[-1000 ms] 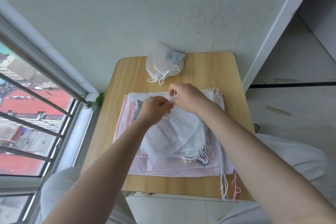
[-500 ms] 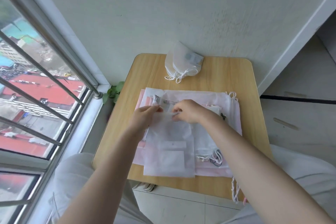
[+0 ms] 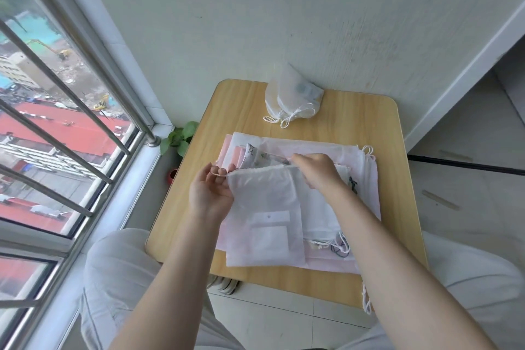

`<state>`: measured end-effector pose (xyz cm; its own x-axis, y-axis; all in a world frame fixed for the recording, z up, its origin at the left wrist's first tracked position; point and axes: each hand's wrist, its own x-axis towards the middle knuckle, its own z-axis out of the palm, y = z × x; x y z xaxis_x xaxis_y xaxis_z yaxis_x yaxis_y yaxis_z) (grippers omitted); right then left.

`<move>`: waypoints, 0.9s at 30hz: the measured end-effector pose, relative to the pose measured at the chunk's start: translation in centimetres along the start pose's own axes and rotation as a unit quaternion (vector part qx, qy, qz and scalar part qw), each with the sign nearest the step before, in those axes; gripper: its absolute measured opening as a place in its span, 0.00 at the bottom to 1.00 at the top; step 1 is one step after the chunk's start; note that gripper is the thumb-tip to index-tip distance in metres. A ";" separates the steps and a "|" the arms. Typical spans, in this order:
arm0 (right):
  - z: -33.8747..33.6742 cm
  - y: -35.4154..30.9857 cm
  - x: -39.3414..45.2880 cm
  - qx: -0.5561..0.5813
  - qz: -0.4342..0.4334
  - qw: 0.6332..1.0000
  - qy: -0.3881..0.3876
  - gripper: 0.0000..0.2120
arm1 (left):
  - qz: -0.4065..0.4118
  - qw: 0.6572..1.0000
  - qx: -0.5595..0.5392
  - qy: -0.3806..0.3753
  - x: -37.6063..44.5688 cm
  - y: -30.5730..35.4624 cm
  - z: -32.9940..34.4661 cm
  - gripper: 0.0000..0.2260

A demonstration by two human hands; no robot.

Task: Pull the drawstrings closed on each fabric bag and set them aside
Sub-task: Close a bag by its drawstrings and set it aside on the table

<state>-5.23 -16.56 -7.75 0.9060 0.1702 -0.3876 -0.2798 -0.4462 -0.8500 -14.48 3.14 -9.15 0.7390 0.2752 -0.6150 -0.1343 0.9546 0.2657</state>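
Left hand (image 3: 210, 193) pinches cord, right hand (image 3: 318, 173) grips bag (image 3: 264, 207) top; uneven pull could bunch fabric unevenly.

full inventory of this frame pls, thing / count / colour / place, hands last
table: 1, light wood, against the wall.
top bag: 1, translucent white, on the stack, mouth pointing away from the person, still flat.
stack of flat bags: count unclear, white and pink, middle of the table.
cinched bags: at least 2, white, far edge by the wall, white cords knotted.
loose drawstrings: several, white and dark, right side of the stack.
plant: 1, green, on the floor left of the table.
window bars: several, metal, left.
left hand: pinches the top bag's left upper corner.
right hand: grips its upper edge on the right.
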 end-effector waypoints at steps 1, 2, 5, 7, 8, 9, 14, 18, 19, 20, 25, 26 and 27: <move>-0.1 0.1 0.0 0.103 0.031 0.994 -0.007 0.19 | 0.004 1.000 -0.014 -0.003 -0.1 0.2 -0.1 0.11; -0.1 0.3 0.0 0.204 0.059 0.977 -0.020 0.16 | 0.005 1.000 -0.021 -0.007 -0.3 0.3 -0.1 0.10; -0.1 0.3 -0.3 0.447 0.106 0.886 -0.067 0.12 | 0.004 0.999 -0.044 -0.006 -0.3 0.5 -0.4 0.10; -0.1 0.4 -0.4 0.573 0.109 0.809 -0.071 0.08 | 0.001 0.998 -0.055 -0.006 0.0 0.7 -0.8 0.10; -0.1 0.5 -0.4 0.616 0.109 0.778 -0.059 0.06 | -0.005 0.999 -0.049 -0.005 0.2 0.7 -1.1 0.11; 0.0 0.6 -0.4 0.642 0.110 0.757 -0.046 0.04 | -0.014 1.000 -0.027 -0.001 0.5 0.7 -1.4 0.12; 0.0 1.0 -0.4 0.520 0.149 0.841 -0.030 0.15 | 0.044 0.944 0.325 0.048 0.4 0.3 -1.2 0.12; 0.0 1.0 -0.4 0.224 0.062 0.972 0.042 0.14 | 0.236 0.665 0.709 -0.003 -0.2 -0.6 0.8 0.10; 0.1 0.9 -0.4 0.111 0.015 0.992 0.064 0.16 | 0.274 0.594 0.756 -0.028 -0.1 -0.7 1.1 0.11; 0.2 0.8 -0.5 -0.011 -0.038 0.996 0.081 0.18 | 0.303 0.536 0.787 -0.048 0.1 -0.7 1.3 0.12; -0.3 1.2 -0.6 -0.332 -0.140 0.924 0.130 0.15 | 0.356 0.422 0.832 -0.048 1.6 0.0 0.7 0.15; -0.4 1.2 -0.7 -0.365 -0.145 0.910 0.134 0.13 | 0.360 0.408 0.838 -0.045 1.5 -0.2 0.7 0.16; -0.4 1.2 -0.7 -0.387 -0.144 0.901 0.132 0.10 | 0.360 0.399 0.842 -0.043 1.3 -0.4 0.6 0.17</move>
<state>-6.07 -17.57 -8.37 0.9784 0.2068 -0.0052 0.1912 -0.9135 -0.3591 -13.01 3.01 -9.60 0.9388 0.3353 0.0795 0.2485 -0.8186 0.5178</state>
